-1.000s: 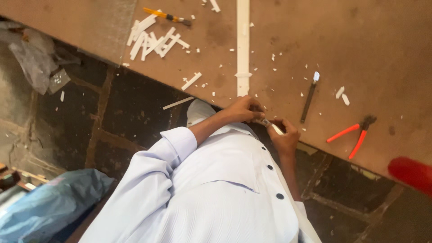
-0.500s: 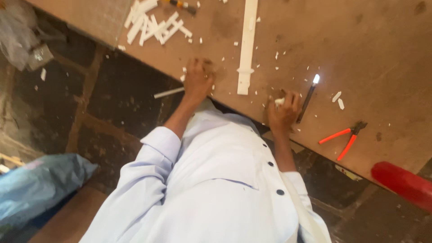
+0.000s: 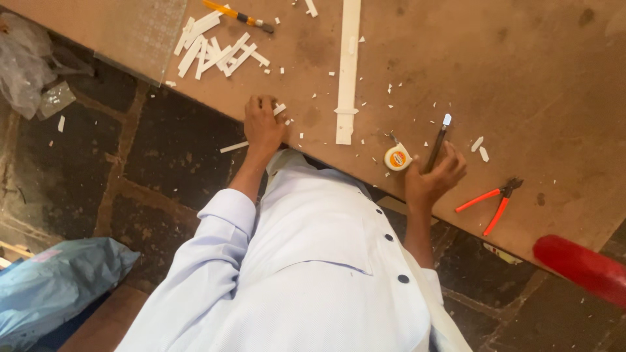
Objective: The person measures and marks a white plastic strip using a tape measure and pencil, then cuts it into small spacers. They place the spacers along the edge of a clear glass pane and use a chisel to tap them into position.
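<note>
My left hand (image 3: 262, 125) rests on the near edge of the brown table (image 3: 535, 72), fingers bent on the surface, touching a small white piece (image 3: 279, 109). My right hand (image 3: 432, 180) is at the table edge with its fingers curled around the lower end of a dark pen-like tool with a white tip (image 3: 439, 139). A small round tape measure (image 3: 397, 157) lies just left of that hand. A long white strip (image 3: 347, 65) lies between my hands, with white chips scattered about it.
Orange-handled pliers (image 3: 488, 202) lie right of my right hand. A heap of short white strips (image 3: 212, 49) and an orange-handled tool (image 3: 238, 15) lie at the far left. A red object (image 3: 580, 266) is at the right, plastic bags (image 3: 55, 280) on the stone floor.
My hands have parted: the left went left along the table edge. The right has let go of the round tape measure, which now lies on the table, and closed on the dark tool.
</note>
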`<act>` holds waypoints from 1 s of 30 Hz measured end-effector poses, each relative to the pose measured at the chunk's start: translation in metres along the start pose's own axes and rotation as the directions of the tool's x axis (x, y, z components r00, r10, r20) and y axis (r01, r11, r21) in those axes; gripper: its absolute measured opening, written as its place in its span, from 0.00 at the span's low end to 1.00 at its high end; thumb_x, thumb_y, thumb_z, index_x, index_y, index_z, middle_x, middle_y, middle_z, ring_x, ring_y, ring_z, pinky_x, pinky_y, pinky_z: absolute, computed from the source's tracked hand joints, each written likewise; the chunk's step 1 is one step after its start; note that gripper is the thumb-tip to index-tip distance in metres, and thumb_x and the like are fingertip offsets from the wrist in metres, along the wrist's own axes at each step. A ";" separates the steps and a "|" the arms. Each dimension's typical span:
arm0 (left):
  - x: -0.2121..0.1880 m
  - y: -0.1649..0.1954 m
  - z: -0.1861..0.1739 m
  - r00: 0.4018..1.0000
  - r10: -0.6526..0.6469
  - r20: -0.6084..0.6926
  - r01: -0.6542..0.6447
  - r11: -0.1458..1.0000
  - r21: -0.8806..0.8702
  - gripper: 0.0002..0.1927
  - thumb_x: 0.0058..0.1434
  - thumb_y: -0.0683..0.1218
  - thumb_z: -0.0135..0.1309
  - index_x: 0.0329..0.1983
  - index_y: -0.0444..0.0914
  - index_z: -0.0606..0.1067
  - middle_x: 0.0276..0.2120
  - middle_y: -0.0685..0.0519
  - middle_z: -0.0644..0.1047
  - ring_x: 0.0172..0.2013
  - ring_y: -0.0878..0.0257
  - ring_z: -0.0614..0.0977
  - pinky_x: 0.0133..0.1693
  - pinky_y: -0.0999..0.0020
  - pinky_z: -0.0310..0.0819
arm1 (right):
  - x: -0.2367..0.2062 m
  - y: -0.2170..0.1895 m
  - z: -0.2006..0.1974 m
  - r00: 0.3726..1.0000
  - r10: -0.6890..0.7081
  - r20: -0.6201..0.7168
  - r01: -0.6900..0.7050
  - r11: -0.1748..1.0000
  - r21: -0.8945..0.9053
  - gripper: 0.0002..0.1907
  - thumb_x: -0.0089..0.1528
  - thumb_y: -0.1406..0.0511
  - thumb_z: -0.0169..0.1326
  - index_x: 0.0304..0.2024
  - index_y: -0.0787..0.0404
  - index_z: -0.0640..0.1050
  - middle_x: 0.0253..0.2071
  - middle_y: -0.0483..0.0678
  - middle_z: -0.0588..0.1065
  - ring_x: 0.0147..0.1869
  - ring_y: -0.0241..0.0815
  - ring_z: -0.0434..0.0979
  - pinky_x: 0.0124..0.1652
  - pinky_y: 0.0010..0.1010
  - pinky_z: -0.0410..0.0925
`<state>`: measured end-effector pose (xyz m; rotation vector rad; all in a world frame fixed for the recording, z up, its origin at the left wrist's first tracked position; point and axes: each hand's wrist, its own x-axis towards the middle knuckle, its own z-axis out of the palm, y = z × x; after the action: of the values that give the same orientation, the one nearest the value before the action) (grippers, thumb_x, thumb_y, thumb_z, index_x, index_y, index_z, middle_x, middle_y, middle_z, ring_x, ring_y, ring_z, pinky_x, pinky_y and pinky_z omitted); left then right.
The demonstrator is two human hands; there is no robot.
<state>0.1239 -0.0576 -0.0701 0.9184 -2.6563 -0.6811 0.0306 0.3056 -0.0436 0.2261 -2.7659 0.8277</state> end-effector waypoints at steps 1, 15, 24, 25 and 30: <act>0.002 -0.002 0.001 1.000 0.003 0.015 -0.004 1.000 0.013 0.18 0.51 0.42 0.66 0.46 0.39 0.76 0.45 0.46 0.73 0.50 0.45 0.74 0.48 0.52 0.71 | -0.005 0.008 -0.001 0.999 0.036 -0.001 -0.036 0.999 -0.027 0.35 0.56 0.67 0.68 0.64 0.62 0.70 0.61 0.59 0.65 0.67 0.63 0.63 0.62 0.56 0.59; 0.016 -0.011 0.014 0.997 -0.026 0.074 0.023 0.999 0.039 0.13 0.48 0.41 0.67 0.37 0.41 0.79 0.38 0.51 0.78 0.44 0.50 0.78 0.45 0.54 0.73 | 0.014 0.068 0.009 0.962 0.244 0.118 -0.242 0.970 -0.037 0.24 0.55 0.62 0.72 0.49 0.62 0.78 0.48 0.54 0.74 0.51 0.54 0.76 0.50 0.43 0.69; 0.016 -0.012 0.020 0.999 -0.025 0.024 0.029 0.981 -0.192 0.09 0.54 0.40 0.62 0.38 0.37 0.80 0.37 0.44 0.78 0.39 0.45 0.80 0.43 0.52 0.74 | 0.032 0.065 0.009 0.951 0.252 0.181 -0.242 0.967 -0.073 0.13 0.56 0.64 0.67 0.41 0.62 0.81 0.34 0.50 0.82 0.38 0.49 0.83 0.42 0.41 0.73; 0.016 -0.011 0.020 0.999 -0.031 0.011 0.033 0.970 -0.240 0.08 0.55 0.40 0.61 0.39 0.37 0.81 0.36 0.43 0.79 0.38 0.45 0.81 0.42 0.52 0.74 | 0.032 0.066 0.012 0.952 0.258 0.166 -0.248 0.966 -0.077 0.12 0.56 0.64 0.66 0.40 0.62 0.81 0.33 0.49 0.82 0.37 0.49 0.83 0.42 0.40 0.73; 0.027 -0.003 0.027 0.996 -0.086 -0.017 0.073 0.920 -0.384 0.06 0.61 0.40 0.60 0.40 0.34 0.81 0.33 0.43 0.82 0.33 0.49 0.84 0.38 0.57 0.77 | 0.031 0.073 0.010 0.950 0.267 0.161 -0.258 0.963 -0.075 0.13 0.53 0.64 0.64 0.39 0.63 0.81 0.32 0.49 0.82 0.37 0.49 0.83 0.42 0.39 0.73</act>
<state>0.0941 -0.0675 -0.0929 0.9146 -2.3400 -1.1430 -0.0168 0.3575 -0.0812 -0.0898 -3.0194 0.8281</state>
